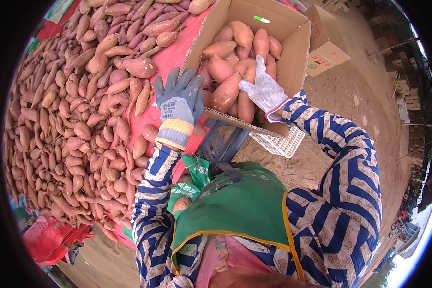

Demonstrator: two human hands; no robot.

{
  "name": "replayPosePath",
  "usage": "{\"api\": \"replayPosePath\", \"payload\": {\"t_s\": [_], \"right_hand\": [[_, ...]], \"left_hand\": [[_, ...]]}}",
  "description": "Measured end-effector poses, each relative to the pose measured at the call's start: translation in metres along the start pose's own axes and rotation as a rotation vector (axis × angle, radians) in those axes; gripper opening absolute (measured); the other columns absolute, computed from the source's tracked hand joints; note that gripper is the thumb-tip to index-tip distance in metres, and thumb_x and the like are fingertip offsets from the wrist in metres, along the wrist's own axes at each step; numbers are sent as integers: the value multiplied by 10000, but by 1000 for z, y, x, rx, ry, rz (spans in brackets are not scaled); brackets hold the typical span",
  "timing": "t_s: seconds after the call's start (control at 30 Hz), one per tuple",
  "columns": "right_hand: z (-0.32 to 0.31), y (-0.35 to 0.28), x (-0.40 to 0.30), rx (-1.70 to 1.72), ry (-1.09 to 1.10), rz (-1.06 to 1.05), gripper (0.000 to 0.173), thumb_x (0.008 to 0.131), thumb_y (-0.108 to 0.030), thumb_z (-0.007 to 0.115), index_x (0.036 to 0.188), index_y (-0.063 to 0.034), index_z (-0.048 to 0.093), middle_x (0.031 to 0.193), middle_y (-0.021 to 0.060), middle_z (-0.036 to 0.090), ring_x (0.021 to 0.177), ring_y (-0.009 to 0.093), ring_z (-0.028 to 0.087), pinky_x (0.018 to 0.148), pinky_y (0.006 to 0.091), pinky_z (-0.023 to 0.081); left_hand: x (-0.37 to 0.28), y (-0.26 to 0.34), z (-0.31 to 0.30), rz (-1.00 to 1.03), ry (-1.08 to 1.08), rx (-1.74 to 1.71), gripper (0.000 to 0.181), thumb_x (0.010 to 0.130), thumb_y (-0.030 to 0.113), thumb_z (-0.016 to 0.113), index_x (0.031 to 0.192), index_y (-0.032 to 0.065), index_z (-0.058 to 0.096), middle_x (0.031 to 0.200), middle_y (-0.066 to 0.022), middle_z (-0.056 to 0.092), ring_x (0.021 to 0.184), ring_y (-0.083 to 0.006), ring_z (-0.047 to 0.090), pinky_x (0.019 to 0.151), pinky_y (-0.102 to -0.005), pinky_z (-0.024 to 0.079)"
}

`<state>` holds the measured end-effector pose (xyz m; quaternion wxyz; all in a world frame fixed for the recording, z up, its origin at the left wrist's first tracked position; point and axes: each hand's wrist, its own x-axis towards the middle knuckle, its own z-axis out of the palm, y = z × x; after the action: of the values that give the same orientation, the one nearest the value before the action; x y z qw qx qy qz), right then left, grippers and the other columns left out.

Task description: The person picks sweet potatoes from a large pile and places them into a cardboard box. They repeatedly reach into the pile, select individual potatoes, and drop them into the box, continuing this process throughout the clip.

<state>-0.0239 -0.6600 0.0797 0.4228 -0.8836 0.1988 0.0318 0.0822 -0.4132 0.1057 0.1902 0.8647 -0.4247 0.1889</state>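
Observation:
A cardboard box [291, 54] with raised walls stands before me, holding a layer of reddish sweet potatoes [220, 69]. My right hand [265, 86], in a whitish knit glove, reaches in over the box's near right part. Its thumb and one long finger are spread against the sweet potatoes; the other fingers are hidden. At the box's left wall is my left hand [180, 93], in a grey-blue coated glove, back up and fingers apart, with nothing seen in it. Left of it spreads a large heap of loose sweet potatoes [82, 129] on a red sheet [176, 46].
Beneath the box, a dark plastic crate [219, 140] and a white plastic basket [288, 144] show. Another cardboard box [327, 39] stands on the dirt ground beyond. Green bags [185, 190] lie by my apron [234, 208]. Stacked boxes [412, 97] line the far right.

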Motion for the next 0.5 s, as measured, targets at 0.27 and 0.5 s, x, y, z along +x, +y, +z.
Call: {"api": "replayPosePath", "payload": {"t_s": [0.27,0.5], "right_hand": [[-78,-9,51,-32,143,-14,968,945,-481,707,1601,69,255,1445,322,547,1362,414,553,1137,426,444],[-86,53,140,-685,-162,139,733,951,-470,662,1522,-52,470,1274,301,686,1216,446,660,1027,478,531]], "left_hand": [[61,22,25,-67,-849,-260,552,954,337,642,1456,126,551,1284,-172,710,1134,-413,692,983,-475,550],[72,17,58,184,-1154,-196,549,984,336,592,1514,211,524,1240,-167,733,1098,-422,704,953,-484,565]]}}
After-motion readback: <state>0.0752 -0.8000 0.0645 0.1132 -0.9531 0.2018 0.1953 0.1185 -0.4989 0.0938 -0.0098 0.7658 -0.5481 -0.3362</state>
